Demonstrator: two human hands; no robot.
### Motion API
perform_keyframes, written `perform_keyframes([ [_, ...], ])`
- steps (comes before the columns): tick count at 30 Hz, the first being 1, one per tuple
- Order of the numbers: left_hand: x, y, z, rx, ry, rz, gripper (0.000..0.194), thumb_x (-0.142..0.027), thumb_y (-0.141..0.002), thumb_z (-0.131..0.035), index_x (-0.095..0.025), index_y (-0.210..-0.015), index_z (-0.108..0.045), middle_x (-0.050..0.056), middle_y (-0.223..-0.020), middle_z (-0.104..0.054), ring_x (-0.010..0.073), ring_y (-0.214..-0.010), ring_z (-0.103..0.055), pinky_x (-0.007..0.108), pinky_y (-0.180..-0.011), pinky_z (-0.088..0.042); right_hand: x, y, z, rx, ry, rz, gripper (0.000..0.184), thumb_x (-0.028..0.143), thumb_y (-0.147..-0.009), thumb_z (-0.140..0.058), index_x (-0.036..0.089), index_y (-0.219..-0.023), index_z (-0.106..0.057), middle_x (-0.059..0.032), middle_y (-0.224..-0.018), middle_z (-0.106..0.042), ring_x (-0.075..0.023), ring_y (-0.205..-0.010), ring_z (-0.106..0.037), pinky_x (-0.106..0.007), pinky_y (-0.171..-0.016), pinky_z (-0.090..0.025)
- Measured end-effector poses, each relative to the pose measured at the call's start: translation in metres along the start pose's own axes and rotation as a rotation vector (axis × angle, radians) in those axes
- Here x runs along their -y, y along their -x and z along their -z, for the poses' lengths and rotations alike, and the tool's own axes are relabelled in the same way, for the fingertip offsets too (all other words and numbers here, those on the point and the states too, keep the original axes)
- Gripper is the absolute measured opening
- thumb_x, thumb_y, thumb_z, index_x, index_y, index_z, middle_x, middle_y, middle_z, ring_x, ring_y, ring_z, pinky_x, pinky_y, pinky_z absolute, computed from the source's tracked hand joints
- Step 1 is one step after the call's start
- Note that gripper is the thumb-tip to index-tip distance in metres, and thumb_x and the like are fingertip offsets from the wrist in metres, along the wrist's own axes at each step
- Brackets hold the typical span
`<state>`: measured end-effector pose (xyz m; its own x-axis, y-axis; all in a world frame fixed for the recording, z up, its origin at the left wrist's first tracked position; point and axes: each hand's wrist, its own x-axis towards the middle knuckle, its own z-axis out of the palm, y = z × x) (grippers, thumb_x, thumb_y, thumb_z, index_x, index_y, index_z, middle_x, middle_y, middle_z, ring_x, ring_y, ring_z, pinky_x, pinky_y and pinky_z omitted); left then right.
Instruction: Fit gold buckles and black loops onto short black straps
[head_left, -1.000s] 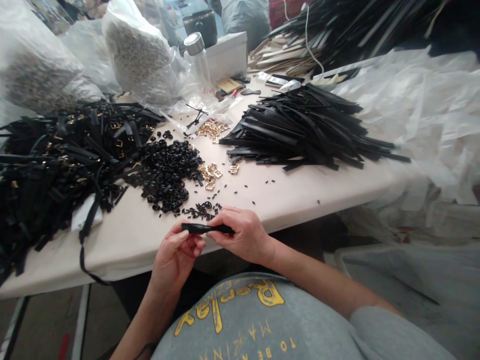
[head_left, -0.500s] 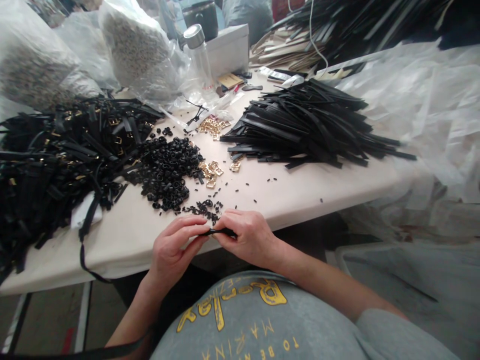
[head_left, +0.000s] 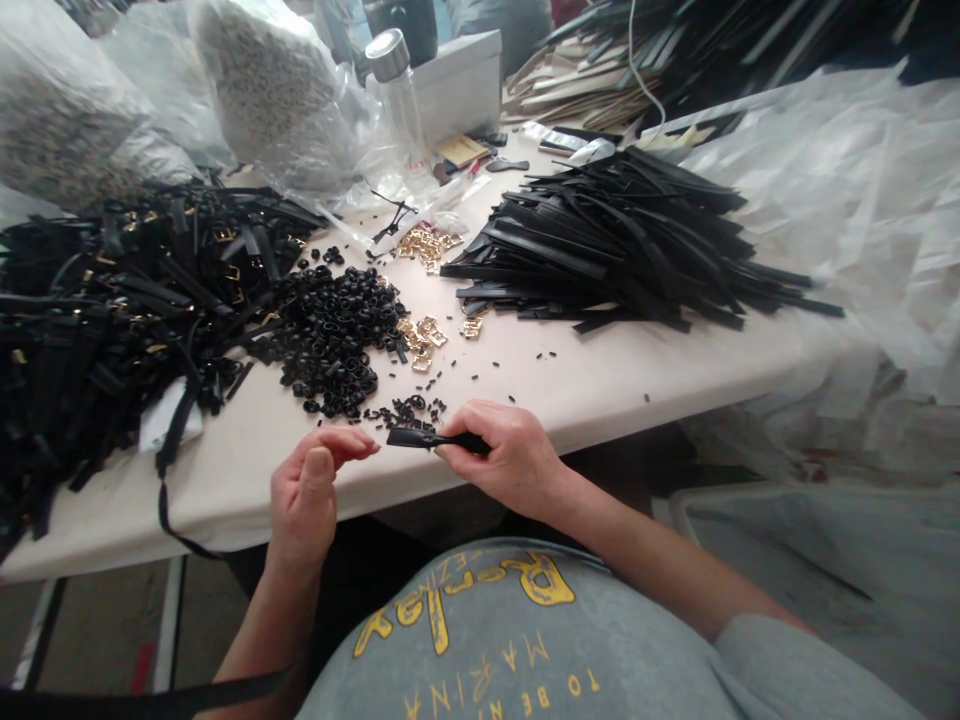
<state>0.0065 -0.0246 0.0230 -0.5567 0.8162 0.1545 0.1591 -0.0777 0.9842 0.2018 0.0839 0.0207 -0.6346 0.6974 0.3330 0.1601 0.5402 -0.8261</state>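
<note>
A short black strap (head_left: pixel 411 438) is gripped in my right hand (head_left: pixel 510 450) at the table's front edge, its flat end pointing left. The rest of the strap is hidden by my fingers. Just left of that end, my left hand (head_left: pixel 311 490) is empty, fingers apart and not touching the strap. Small black bits (head_left: pixel 405 412) lie scattered right behind the strap. Beyond them is a heap of black loops (head_left: pixel 337 340), with gold buckles (head_left: pixel 425 340) at its right side and more gold buckles (head_left: pixel 429 245) farther back.
Black straps with buckles (head_left: pixel 135 290) are piled at the left. A stack of plain black strips (head_left: pixel 600 240) lies at the right. Plastic bags (head_left: pixel 262 90), a glass bottle (head_left: pixel 401 110) and a white box (head_left: pixel 461 90) stand at the back. Plastic sheeting (head_left: pixel 847 220) covers the right side.
My left hand has let go of the strap and moved left, its fingers opening. My right hand still holds the strap, whose flat left end now shows.
</note>
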Motion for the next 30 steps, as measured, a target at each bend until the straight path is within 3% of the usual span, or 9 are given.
perform_keyframes([
  [2, 0.005, 0.0, 0.003, 0.094, -0.028, 0.145, 0.043, -0.059, -0.083, -0.063, -0.016, -0.081, -0.071, 0.007, -0.077, -0.07, 0.0199, -0.07, -0.067, 0.03, -0.069, -0.054, 0.0, 0.0, -0.001, 0.005, -0.025, -0.001, 0.004, 0.017, -0.082, -0.064, 0.018, -0.078, -0.065, 0.0003, -0.074, -0.066, -0.0114, -0.067, -0.059, -0.023, -0.064, -0.044],
  [5, 0.009, 0.001, 0.001, 0.164, -0.053, 0.319, 0.032, -0.048, -0.08, -0.072, -0.016, -0.082, -0.071, 0.006, -0.071, -0.072, 0.019, -0.065, -0.068, 0.028, -0.068, -0.054, 0.001, 0.001, -0.002, 0.016, -0.048, -0.018, 0.002, 0.017, -0.081, -0.066, 0.018, -0.08, -0.066, 0.0003, -0.075, -0.067, -0.0121, -0.068, -0.06, -0.023, -0.064, -0.045],
  [10, 0.009, 0.001, -0.011, 0.194, 0.038, 0.409, 0.027, -0.042, -0.08, -0.073, -0.016, -0.076, -0.07, 0.005, -0.067, -0.072, 0.0184, -0.063, -0.068, 0.028, -0.068, -0.054, 0.002, 0.003, -0.004, 0.024, -0.054, -0.053, 0.008, 0.019, -0.082, -0.068, 0.02, -0.09, -0.066, -0.0008, -0.084, -0.07, -0.0133, -0.073, -0.063, -0.024, -0.067, -0.047],
  [17, 0.007, 0.002, -0.028, 0.325, 0.061, 0.419, 0.025, -0.041, -0.081, -0.072, -0.017, -0.072, -0.07, 0.004, -0.065, -0.069, 0.0166, -0.064, -0.064, 0.025, -0.066, -0.053, -0.003, 0.004, -0.007, 0.043, 0.038, 0.034, 0.01, 0.024, -0.088, -0.066, 0.02, -0.097, -0.068, -0.0027, -0.085, -0.069, -0.0154, -0.076, -0.064, -0.025, -0.069, -0.047],
  [24, 0.0, -0.005, -0.037, 0.386, 0.018, 0.364, 0.024, -0.04, -0.081, -0.071, -0.018, -0.072, -0.071, 0.003, -0.066, -0.067, 0.0176, -0.066, -0.063, 0.027, -0.067, -0.054, -0.01, 0.005, -0.003, 0.053, 0.095, 0.056, 0.005, 0.022, -0.09, -0.064, 0.019, -0.09, -0.067, -0.002, -0.079, -0.069, -0.0149, -0.072, -0.064, -0.024, -0.066, -0.045],
  [30, -0.003, -0.02, -0.032, 0.472, -0.087, 0.273, 0.024, -0.039, -0.085, -0.067, -0.017, -0.079, -0.074, 0.006, -0.074, -0.071, 0.0174, -0.069, -0.065, 0.027, -0.069, -0.054, -0.019, 0.001, 0.009, 0.049, 0.102, 0.033, 0.013, 0.023, -0.093, -0.059, 0.019, -0.082, -0.065, -0.0012, -0.073, -0.065, -0.0137, -0.066, -0.059, -0.024, -0.063, -0.041],
])
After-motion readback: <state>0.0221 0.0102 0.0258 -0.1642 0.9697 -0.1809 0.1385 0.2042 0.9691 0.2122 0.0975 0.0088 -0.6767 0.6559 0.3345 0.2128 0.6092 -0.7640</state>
